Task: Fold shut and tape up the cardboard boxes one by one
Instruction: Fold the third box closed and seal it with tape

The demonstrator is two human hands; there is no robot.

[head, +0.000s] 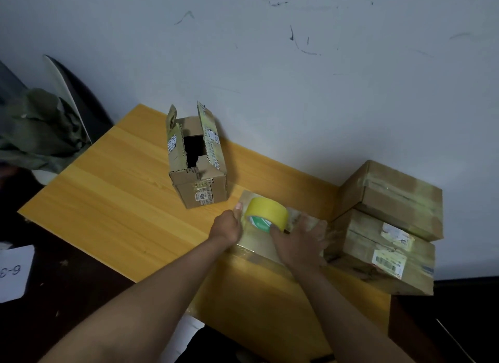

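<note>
A flat cardboard box (259,248), glossy with tape, lies on the wooden table (121,200) in front of me. A yellow tape roll (266,212) stands on its top. My left hand (226,226) is at the box's left edge, thumb up against the roll. My right hand (301,243) lies on the box's right part, fingers spread, its thumb touching the roll's near face. Behind, an open cardboard box (198,165) stands with its flaps raised.
Two closed, taped boxes (388,222) are stacked at the table's right end against the wall. A green cloth (40,130) hangs over a chair at the left. A white paper sheet (14,272) lies on the dark surface at the lower left.
</note>
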